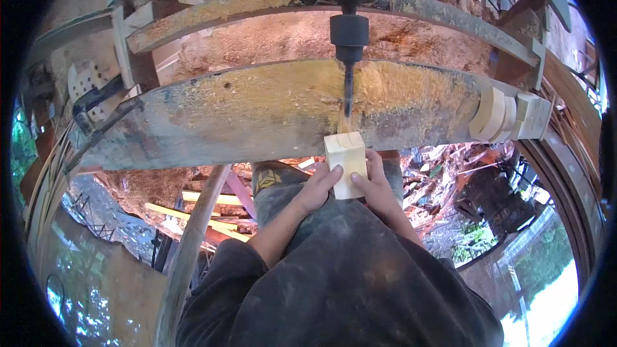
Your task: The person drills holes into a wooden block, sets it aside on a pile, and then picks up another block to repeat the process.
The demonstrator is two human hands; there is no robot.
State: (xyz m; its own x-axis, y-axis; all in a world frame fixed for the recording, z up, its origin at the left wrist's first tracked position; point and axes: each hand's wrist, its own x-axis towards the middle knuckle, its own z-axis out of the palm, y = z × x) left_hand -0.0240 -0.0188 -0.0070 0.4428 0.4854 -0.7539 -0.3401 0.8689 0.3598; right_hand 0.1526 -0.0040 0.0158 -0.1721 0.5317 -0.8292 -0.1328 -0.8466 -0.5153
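Observation:
A pale wooden block is held between my two hands at the near edge of a wooden work board. My left hand grips its left side, thumb on the near face. On the right side my right hand closes round it, thumb also on the near face. Thin lines run across the block's top. Just beyond the block, a drill bit points down from a dark chuck. Whether the bit touches the wood cannot be made out. The fingers behind the block are hidden.
The dusty work board spans the view. Several cut wood pieces stand at its right end. A curved wooden beam crosses behind the drill. A slanting pole stands to my left, and wood scraps litter the ground below.

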